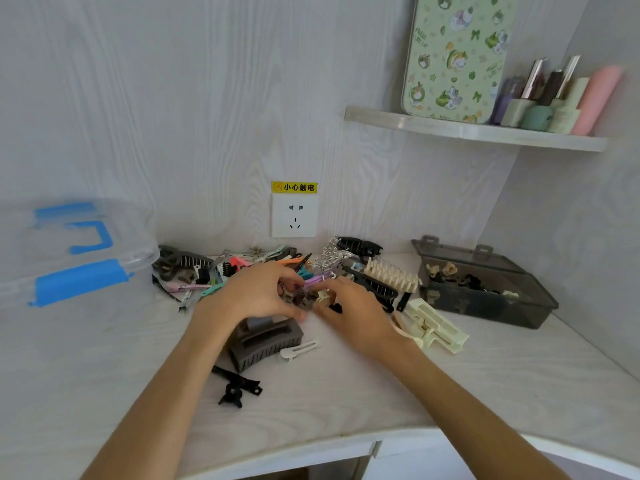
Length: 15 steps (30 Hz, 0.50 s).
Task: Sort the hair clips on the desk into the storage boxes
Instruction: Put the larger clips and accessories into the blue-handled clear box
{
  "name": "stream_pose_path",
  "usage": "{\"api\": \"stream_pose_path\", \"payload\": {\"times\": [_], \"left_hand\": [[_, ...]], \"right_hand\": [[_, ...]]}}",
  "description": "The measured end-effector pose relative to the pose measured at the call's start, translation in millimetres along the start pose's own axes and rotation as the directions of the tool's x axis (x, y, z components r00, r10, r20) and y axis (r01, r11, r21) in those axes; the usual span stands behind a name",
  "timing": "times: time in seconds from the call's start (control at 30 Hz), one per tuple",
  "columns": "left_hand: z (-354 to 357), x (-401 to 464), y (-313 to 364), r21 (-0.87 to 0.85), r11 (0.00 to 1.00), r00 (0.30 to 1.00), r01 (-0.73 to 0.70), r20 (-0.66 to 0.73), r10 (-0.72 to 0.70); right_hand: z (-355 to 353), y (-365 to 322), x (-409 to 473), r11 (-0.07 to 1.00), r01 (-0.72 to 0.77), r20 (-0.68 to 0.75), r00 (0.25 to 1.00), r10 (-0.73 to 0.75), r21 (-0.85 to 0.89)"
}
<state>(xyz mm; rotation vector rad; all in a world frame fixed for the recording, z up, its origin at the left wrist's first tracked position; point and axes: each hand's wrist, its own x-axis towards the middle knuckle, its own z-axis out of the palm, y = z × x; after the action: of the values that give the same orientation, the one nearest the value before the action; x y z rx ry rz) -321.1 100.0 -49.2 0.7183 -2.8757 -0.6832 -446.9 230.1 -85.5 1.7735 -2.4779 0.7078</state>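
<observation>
Both hands meeting over the hair clips [277, 271] pile, left hand [256, 292] and right hand [349, 306] pinching small clips, grip unclear

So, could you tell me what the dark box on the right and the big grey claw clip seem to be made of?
Dark box: likely smoky translucent plastic, glossy; clips show through its wall. Grey claw clip: probably matte plastic; even dull surface, moulded teeth.

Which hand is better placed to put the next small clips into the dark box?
The right hand. It lies on the side of the dark storage box, which stands open and already holds clips. The left hand is farther away, across the clip pile.
</observation>
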Motion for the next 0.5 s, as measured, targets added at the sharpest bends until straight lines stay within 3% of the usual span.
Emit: {"api": "stream_pose_path", "payload": {"times": [0.3,0.4,0.5], "left_hand": [[13.0,-0.1,18.4,0.413,0.911,0.977,0.004,-0.194,0.084],[15.8,1.1,18.2,0.378,0.926,0.975,-0.003,-0.203,0.086],[11.8,-1.3,11.1,0.226,0.974,0.981,-0.018,-0.185,0.061]], "right_hand": [[10.2,9.8,-1.6,0.989,-0.036,-0.232,0.970,0.069,0.143],[9.5,12.2,-2.5,0.972,-0.031,-0.269,0.959,0.095,0.234],[7.4,12.0,-3.6,0.959,-0.008,-0.260,0.962,0.085,0.285]]}}
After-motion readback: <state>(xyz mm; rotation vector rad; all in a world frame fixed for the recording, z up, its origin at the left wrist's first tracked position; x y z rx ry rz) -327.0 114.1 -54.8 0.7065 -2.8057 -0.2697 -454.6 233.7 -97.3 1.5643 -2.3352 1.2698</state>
